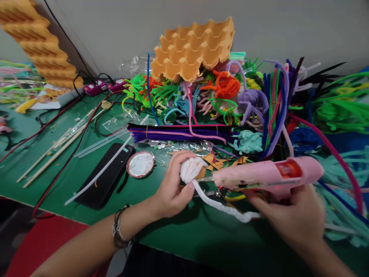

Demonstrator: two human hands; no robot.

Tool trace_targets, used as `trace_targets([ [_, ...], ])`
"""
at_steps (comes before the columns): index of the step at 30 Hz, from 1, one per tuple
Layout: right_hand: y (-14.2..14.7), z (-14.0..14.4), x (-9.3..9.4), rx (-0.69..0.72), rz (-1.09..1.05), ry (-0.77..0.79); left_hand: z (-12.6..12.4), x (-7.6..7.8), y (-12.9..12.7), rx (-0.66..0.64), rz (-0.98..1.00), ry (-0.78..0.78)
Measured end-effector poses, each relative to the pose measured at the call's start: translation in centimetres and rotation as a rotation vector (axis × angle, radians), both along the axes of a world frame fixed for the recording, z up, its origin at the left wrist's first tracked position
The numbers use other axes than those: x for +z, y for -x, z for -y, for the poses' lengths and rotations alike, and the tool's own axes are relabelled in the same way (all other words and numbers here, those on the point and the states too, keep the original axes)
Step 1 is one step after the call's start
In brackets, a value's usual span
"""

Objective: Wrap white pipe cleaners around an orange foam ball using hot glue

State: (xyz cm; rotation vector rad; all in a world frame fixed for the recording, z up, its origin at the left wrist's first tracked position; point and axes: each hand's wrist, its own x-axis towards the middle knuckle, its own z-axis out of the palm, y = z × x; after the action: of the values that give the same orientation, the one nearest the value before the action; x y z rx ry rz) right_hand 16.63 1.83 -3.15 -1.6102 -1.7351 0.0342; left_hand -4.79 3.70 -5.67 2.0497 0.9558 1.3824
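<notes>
Looks like a craft workshop, handmade-decor kind of bench; green work table (184, 234) pushed up against a plain grey wall (115, 27); heaps of pipe cleaners (230, 96) in every colour, plus a tidy purple bundle (178, 134) banded together; orange egg tray (193, 48) perched on the pile, another stack of trays (40, 42) off to the side; pink glue gun (268, 175) out and in hand; bamboo sticks (54, 152), glue sticks (100, 144) and power cables (57, 161) strewn about; paper scraps (215, 161) everywhere; messy, busy, clearly lots being made.
</notes>
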Motion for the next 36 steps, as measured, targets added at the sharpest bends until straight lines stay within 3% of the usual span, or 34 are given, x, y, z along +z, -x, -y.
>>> trace_targets([
  [15,0.0,0.2,1.0,-0.041,0.061,0.100,-0.1,0.2,0.0,0.017,-0.052,-0.047],
  [24,1.1,0.2,1.8,-0.164,0.074,0.111,-0.1,0.2,0.1,0.016,-0.062,-0.031],
  [36,0.1,-0.7,1.5,-0.074,0.145,-0.002,-0.2,0.0,0.0,-0.007,-0.013,-0.030],
])
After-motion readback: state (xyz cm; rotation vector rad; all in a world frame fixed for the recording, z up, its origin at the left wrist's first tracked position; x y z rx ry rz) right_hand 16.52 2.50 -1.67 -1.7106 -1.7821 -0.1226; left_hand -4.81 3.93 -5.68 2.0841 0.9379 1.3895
